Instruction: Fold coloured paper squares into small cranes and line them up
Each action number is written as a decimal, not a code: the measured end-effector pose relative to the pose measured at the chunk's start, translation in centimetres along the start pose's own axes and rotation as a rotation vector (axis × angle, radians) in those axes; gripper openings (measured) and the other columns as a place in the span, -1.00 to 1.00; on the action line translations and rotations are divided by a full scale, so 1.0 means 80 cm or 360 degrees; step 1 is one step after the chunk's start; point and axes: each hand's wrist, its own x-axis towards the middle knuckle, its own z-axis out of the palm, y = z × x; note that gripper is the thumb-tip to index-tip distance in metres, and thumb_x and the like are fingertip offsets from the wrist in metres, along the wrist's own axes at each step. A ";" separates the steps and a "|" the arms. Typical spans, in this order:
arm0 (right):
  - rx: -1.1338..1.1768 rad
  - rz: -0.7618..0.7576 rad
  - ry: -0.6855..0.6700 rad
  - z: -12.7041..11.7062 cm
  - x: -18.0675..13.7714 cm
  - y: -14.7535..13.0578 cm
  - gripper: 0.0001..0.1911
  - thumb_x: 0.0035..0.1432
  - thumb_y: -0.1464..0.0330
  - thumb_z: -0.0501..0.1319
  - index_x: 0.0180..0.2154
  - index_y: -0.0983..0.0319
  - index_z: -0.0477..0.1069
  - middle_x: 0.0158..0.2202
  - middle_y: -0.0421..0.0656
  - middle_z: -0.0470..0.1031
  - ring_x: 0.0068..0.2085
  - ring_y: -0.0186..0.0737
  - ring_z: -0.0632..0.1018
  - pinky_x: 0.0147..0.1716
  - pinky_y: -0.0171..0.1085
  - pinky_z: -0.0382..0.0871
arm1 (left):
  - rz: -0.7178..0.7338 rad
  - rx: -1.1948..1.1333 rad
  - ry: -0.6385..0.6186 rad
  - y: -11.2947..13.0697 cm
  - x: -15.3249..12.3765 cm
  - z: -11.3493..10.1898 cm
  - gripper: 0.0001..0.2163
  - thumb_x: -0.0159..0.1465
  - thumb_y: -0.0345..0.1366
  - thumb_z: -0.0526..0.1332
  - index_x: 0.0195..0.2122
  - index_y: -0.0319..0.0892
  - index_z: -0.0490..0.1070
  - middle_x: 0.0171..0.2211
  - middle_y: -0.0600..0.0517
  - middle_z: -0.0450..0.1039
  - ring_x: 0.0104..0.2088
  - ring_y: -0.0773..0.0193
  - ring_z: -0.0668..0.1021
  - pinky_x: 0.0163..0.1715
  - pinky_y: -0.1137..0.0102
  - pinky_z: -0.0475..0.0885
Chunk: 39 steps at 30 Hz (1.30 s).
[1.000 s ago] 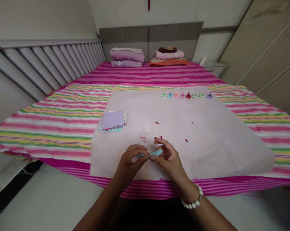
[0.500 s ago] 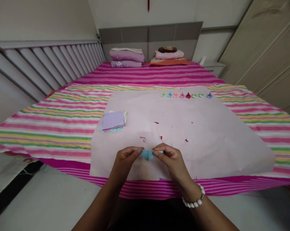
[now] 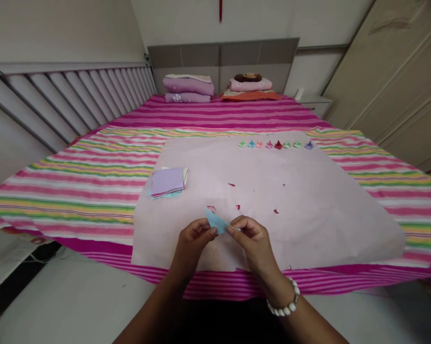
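Observation:
A small folded piece of light blue paper point(image 3: 216, 221) is pinched between both my hands, just above the near edge of a large pale pink sheet point(image 3: 308, 210) spread on the bed. My left hand point(image 3: 194, 241) grips its left side with closed fingers. My right hand point(image 3: 253, 241), with a white bead bracelet on the wrist, pinches its right side. One corner of the paper points up and to the left.
A stack of coloured paper squares point(image 3: 168, 181) lies on the sheet to the left. A row of several small folded paper figures point(image 3: 276, 144) sits at the sheet's far edge. Tiny red scraps point(image 3: 236, 207) dot the middle. Striped bedcover point(image 3: 93, 177), pillows point(image 3: 188, 87) and a slatted rail point(image 3: 75, 95) surround it.
The blue paper went from lying flat between my fingers to being turned, with a corner now raised to the left. Both hands shifted slightly; the view tilted down a little.

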 end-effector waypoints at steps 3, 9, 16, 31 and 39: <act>0.0093 0.0122 -0.0107 0.002 -0.001 -0.005 -0.80 0.10 0.21 0.31 -0.43 0.20 0.49 -0.44 -0.23 0.45 -0.36 -0.28 0.40 -0.31 -0.31 0.26 | 0.0008 -0.0079 -0.0043 -0.002 0.004 -0.007 -0.86 0.06 -0.34 0.39 -0.36 -0.20 0.49 -0.48 0.11 0.54 -0.42 0.42 0.51 -0.33 0.52 0.38; 0.0269 0.0365 -0.0226 0.006 0.001 -0.020 -0.76 0.05 0.18 0.33 -0.45 0.22 0.51 -0.49 -0.22 0.44 -0.38 -0.27 0.40 -0.28 -0.30 0.26 | 0.0001 -0.0067 -0.0252 -0.003 0.005 -0.020 -0.86 0.07 -0.36 0.39 -0.40 -0.21 0.44 -0.49 0.10 0.52 -0.42 0.40 0.50 -0.31 0.48 0.36; 0.0339 0.0509 -0.0341 0.004 0.000 -0.025 -0.83 -0.05 0.26 0.39 -0.46 0.23 0.52 -0.50 -0.25 0.42 -0.39 -0.31 0.37 -0.28 -0.31 0.22 | -0.0005 0.0027 -0.0292 -0.002 0.008 -0.030 -0.85 0.07 -0.32 0.41 -0.39 -0.21 0.47 -0.49 0.09 0.53 -0.42 0.40 0.50 -0.33 0.48 0.36; -0.0145 0.0268 -0.0404 -0.006 0.001 -0.023 -0.75 -0.02 0.28 0.38 -0.24 0.19 0.53 -0.39 -0.19 0.52 -0.37 -0.29 0.47 -0.33 -0.27 0.32 | -0.0121 0.0112 -0.0366 0.013 0.010 -0.023 -0.83 0.01 -0.32 0.43 -0.43 -0.23 0.49 -0.52 0.10 0.50 -0.49 0.45 0.45 -0.42 0.52 0.33; -0.0246 0.0263 -0.0434 -0.002 0.006 -0.029 -0.75 0.03 0.21 0.33 -0.29 0.23 0.54 -0.57 -0.28 0.38 -0.55 -0.39 0.31 -0.56 -0.36 0.15 | -0.0061 0.0258 -0.0346 0.014 0.007 -0.006 -0.82 -0.01 -0.32 0.42 -0.42 -0.23 0.48 -0.50 0.07 0.53 -0.48 0.38 0.50 -0.42 0.47 0.40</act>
